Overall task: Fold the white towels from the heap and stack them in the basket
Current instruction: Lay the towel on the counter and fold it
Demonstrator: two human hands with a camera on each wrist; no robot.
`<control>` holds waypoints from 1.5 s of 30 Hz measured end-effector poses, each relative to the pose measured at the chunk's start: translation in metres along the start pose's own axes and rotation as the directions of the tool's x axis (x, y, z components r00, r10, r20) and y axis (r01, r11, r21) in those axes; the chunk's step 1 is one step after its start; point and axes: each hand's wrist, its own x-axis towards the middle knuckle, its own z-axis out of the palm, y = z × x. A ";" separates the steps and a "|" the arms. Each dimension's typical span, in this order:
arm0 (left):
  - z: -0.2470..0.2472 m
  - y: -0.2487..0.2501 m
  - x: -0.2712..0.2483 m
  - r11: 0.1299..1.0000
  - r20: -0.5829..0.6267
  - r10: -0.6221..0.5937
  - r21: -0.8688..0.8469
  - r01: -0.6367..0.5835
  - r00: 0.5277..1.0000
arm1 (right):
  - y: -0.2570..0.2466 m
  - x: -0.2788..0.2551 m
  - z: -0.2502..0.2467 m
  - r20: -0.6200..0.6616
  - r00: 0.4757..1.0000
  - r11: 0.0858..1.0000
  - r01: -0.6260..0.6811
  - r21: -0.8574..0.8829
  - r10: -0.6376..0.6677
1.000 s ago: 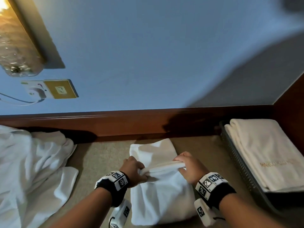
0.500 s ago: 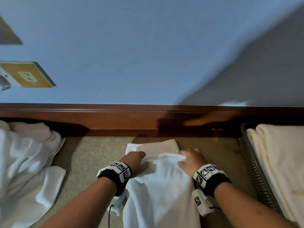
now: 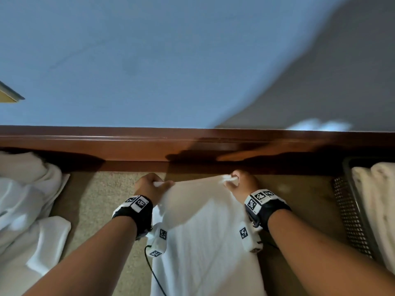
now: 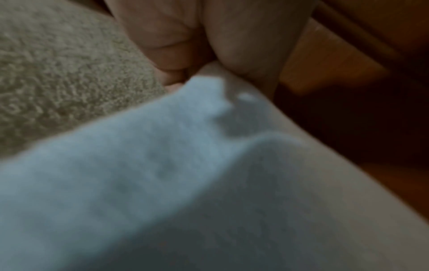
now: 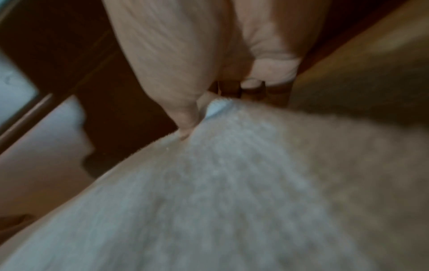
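Note:
A white towel (image 3: 205,238) lies lengthwise on the beige carpet in front of me. My left hand (image 3: 149,184) pinches its far left corner and my right hand (image 3: 237,181) pinches its far right corner, close to the wooden skirting. In the left wrist view the towel (image 4: 185,183) runs out from under my curled fingers (image 4: 176,55). In the right wrist view my thumb and fingers (image 5: 181,113) clamp the towel's edge (image 5: 218,108). The heap of white towels (image 3: 27,201) lies at the left. The dark mesh basket (image 3: 350,214) at the right holds a folded cream towel (image 3: 376,201).
A brown wooden skirting board (image 3: 128,146) runs along the blue wall just beyond my hands. Bare carpet (image 3: 102,201) lies between the heap and the towel. A black cable (image 3: 154,272) trails from the left wrist camera.
Both hands have carried the towel's edge away from me toward the skirting, covering the layer beneath. The view has shifted right and down.

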 end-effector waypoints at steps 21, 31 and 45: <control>-0.114 0.025 -0.158 0.672 0.055 0.563 -0.611 -0.418 0.825 | -0.032 -0.177 -0.086 -0.344 0.885 0.730 0.456 0.509 -0.313; -0.102 -0.079 -0.183 0.570 -0.013 0.821 0.000 -0.821 0.570 | 0.019 -0.239 -0.013 -0.321 0.700 0.759 0.641 -0.109 -0.638; -0.022 -0.150 -0.158 0.968 0.253 0.040 0.232 -0.100 0.967 | 0.055 -0.216 0.121 0.079 0.978 0.933 -0.207 0.293 0.193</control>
